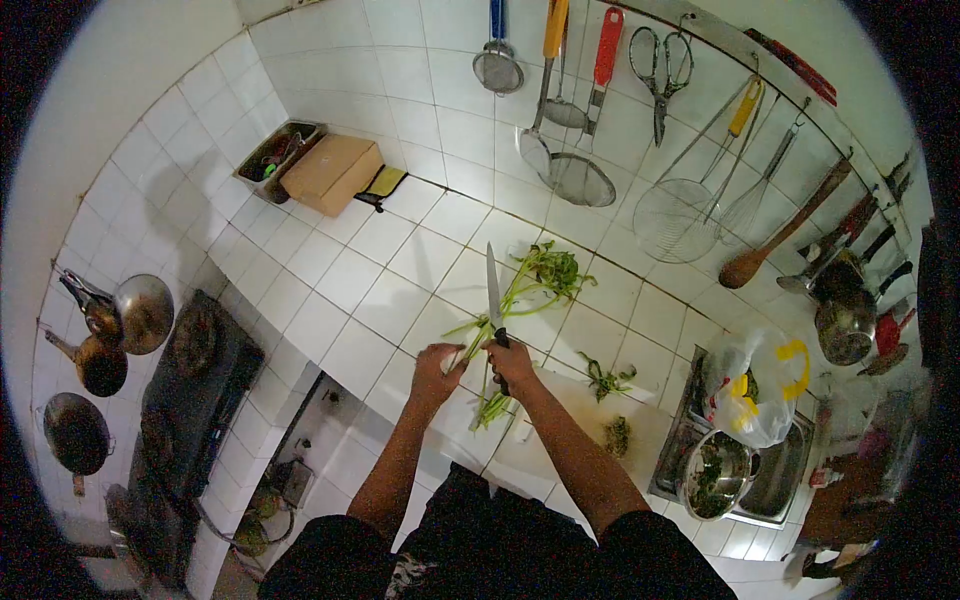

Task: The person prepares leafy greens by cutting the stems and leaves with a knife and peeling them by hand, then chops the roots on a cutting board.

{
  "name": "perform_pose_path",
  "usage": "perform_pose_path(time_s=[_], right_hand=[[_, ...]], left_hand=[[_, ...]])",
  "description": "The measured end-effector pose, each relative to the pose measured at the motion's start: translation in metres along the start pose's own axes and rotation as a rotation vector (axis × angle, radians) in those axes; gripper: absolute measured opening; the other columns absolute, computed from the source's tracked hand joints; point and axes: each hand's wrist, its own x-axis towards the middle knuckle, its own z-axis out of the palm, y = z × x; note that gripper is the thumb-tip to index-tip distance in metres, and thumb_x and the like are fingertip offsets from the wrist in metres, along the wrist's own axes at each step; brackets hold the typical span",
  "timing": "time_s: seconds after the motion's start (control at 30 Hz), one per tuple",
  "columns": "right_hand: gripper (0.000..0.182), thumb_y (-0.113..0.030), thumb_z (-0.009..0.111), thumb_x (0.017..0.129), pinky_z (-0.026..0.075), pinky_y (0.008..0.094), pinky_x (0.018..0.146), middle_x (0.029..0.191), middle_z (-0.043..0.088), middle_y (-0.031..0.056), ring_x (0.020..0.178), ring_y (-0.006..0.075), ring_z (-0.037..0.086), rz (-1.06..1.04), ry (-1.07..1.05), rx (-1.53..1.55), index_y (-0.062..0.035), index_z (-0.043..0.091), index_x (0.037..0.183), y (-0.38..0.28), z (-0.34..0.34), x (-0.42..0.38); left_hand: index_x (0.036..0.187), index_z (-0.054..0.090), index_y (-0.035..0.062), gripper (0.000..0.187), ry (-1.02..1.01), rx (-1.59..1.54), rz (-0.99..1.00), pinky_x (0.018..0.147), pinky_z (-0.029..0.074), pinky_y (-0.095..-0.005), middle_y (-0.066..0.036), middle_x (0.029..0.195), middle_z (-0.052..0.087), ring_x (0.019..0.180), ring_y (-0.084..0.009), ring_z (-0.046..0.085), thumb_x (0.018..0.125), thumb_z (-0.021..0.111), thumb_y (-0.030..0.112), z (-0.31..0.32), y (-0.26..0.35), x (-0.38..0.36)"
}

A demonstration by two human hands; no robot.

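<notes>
Leafy greens (520,300): 1 bunch on the tiled counter (350,290), long axis running from cut ends near the body up-right to leaves at the far end. Left hand (436,372) clenched on the stems just left of the blade. Right hand (508,362) grasps the knife (493,292), tip pointing away, crossing the stalks; both hands equally near.

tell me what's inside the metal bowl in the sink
The bowl in the sink holds dark leafy greens. Whether there is water or anything beneath them cannot be seen; the leaves cover the bottom.
</notes>
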Motion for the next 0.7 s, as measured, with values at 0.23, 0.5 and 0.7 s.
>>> perform_pose_path(time_s=[0.23, 0.5, 0.7], right_hand=[[0.016, -0.023, 0.063, 0.086, 0.031, 0.0251, 0.040, 0.056, 0.043, -0.0030, 0.045, 0.0079, 0.037, -0.051, -0.097, 0.056, -0.0077, 0.061, 0.082, -0.049, -0.013, -0.024], [0.018, -0.024, 0.061, 0.089, 0.032, 0.0237, 0.041, 0.057, 0.042, -0.0033, 0.045, 0.0071, 0.037, -0.152, -0.115, -0.027, -0.0061, 0.061, 0.087, -0.074, -0.029, -0.042], [0.017, -0.024, 0.061, 0.089, 0.033, 0.0243, 0.040, 0.059, 0.045, -0.0032, 0.045, 0.0069, 0.039, -0.181, -0.061, -0.080, -0.0064, 0.060, 0.087, -0.062, -0.025, -0.045]], left_hand=[[0.121, 0.059, 0.0134, 0.056, 0.132, 0.448, 0.065, 0.088, 0.048, -0.0435, -0.014, 0.118, 0.056, 0.109, -0.0328, 0.050, 0.070, 0.075, 0.030, 0.011, -0.010, 0.035], [0.102, 0.068, 0.0114, 0.037, -0.002, 0.458, -0.086, 0.080, 0.052, -0.0410, -0.012, 0.099, 0.066, 0.092, -0.0304, 0.063, 0.073, 0.071, 0.033, 0.027, -0.046, 0.064], [0.091, 0.071, 0.0064, 0.025, -0.053, 0.037, -0.227, 0.073, 0.053, -0.0384, -0.015, 0.085, 0.070, 0.078, -0.0294, 0.067, 0.079, 0.068, 0.028, 0.017, -0.058, 0.084]])
